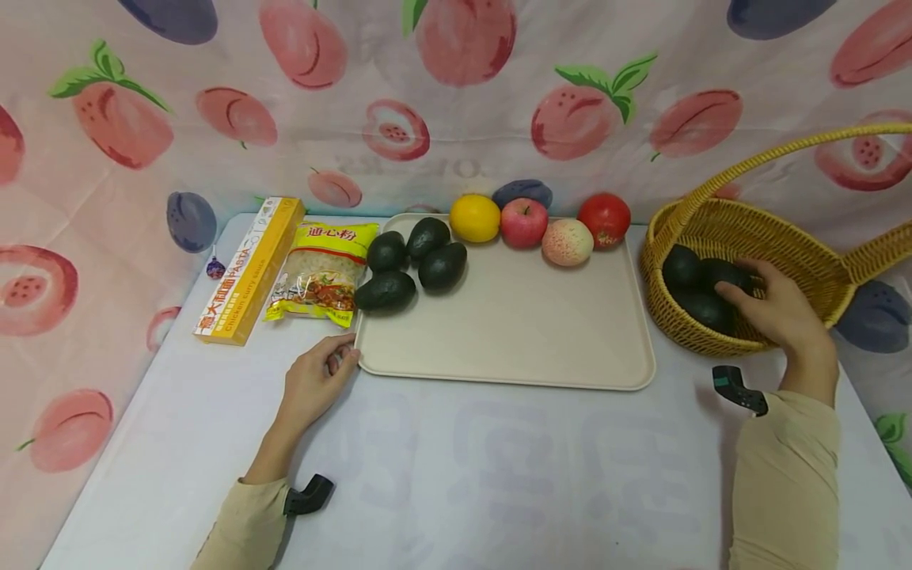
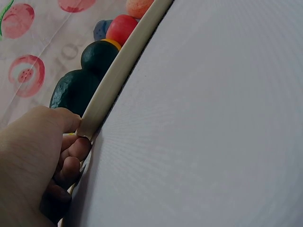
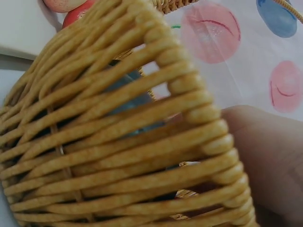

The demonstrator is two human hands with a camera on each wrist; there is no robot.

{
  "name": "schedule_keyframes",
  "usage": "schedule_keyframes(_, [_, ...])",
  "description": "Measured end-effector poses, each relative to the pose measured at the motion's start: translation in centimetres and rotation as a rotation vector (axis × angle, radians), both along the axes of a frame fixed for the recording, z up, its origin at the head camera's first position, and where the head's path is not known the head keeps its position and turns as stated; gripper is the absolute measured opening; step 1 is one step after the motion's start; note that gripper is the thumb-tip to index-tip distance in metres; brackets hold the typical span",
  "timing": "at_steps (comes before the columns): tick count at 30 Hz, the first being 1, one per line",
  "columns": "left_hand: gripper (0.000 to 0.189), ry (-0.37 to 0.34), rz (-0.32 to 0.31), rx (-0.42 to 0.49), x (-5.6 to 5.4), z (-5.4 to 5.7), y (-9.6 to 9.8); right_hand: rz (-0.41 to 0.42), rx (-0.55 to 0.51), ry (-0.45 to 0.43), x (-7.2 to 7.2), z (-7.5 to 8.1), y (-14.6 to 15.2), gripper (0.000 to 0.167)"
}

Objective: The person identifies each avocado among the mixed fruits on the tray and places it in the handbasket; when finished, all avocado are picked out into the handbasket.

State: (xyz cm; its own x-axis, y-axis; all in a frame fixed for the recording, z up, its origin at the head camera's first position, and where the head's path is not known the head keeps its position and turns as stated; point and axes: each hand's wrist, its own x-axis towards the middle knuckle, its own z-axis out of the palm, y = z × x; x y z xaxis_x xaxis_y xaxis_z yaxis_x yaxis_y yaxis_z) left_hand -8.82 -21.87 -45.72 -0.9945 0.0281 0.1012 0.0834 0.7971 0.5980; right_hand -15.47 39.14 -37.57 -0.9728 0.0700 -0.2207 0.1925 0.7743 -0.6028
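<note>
My left hand [image 1: 317, 378] pinches the front left corner of a beige tray [image 1: 527, 324], thumb on the rim and the other fingers curled below it, as the left wrist view shows. My right hand [image 1: 780, 307] reaches into a yellow wicker basket [image 1: 659, 313] and holds a dark avocado [image 1: 723, 275] between thumb and fingers. Two more avocados lie beside it in the basket. Several avocados [image 1: 443, 267] sit together at the tray's left end. In the right wrist view the basket wall [image 3: 118, 127] hides most of the hand [image 3: 267, 151].
Along the tray's back edge stand a lemon [image 1: 475, 218], an apple [image 1: 524, 223], a peach [image 1: 568, 242] and a tomato [image 1: 604, 220]. Left of the tray lie a pasta bag [image 1: 324, 269] and a yellow pasta box [image 1: 251, 273]. The basket's tall handle [image 1: 755, 154] arches over it.
</note>
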Motion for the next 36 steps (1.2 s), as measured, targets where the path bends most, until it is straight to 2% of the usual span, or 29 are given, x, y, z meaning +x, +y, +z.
schedule_keyframes(8, [0.033,-0.008,-0.004,-0.006,0.0,0.0,0.0,-0.045,-0.025,0.121,0.7,0.9,-0.8,0.069])
schedule_keyframes(13, [0.032,0.000,-0.005,-0.002,0.0,0.1,0.0,-0.016,-0.016,0.167,1.0,1.7,-1.4,0.065])
schedule_keyframes(20, [0.032,0.013,-0.006,-0.004,0.1,-0.1,0.0,0.045,0.008,0.202,1.3,2.8,-2.6,0.060])
schedule_keyframes(26, [0.032,0.017,-0.005,-0.002,0.1,0.0,0.0,0.133,0.026,0.240,1.7,3.7,-3.8,0.057])
schedule_keyframes(30, [0.032,0.013,-0.005,-0.005,0.1,0.1,0.0,0.193,-0.011,0.311,1.8,3.8,-4.6,0.051])
schedule_keyframes(36, [0.032,0.012,-0.005,-0.006,0.0,0.0,0.0,0.279,-0.037,0.347,1.9,3.7,-5.4,0.045])
